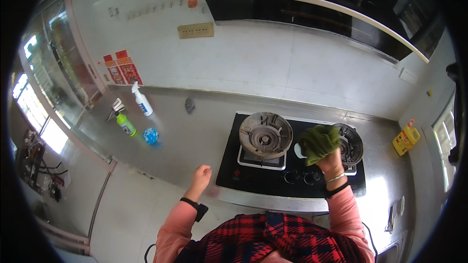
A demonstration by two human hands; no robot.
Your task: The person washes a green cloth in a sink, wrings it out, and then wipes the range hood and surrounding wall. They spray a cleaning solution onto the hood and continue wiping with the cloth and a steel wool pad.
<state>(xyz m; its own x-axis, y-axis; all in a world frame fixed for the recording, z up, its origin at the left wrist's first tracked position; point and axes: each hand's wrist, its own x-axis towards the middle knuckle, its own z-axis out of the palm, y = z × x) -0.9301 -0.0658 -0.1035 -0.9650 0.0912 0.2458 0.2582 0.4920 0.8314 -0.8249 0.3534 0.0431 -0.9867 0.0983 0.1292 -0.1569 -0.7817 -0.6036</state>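
My right hand [331, 162] grips a bunched dark green cloth [319, 142] over the black glass gas hob [252, 182], just left of its right burner [353, 144]. Part of a pale round object [299, 150] shows at the cloth's left edge; the rest is hidden. My left hand [201, 179], fingers curled with nothing seen in them, hovers by the hob's front left corner. The left burner [265, 139] carries a wide round metal pan support. Two dark control knobs [301, 177] sit near the hob's front edge.
On the steel counter [179, 146] stand a white spray bottle [142, 100], a green bottle [126, 124], a blue-and-white ball-shaped scrubber [150, 136] and a steel-wool scourer [189, 105]. A yellow jug [406, 140] stands far right. Above hangs a black range hood [292, 14].
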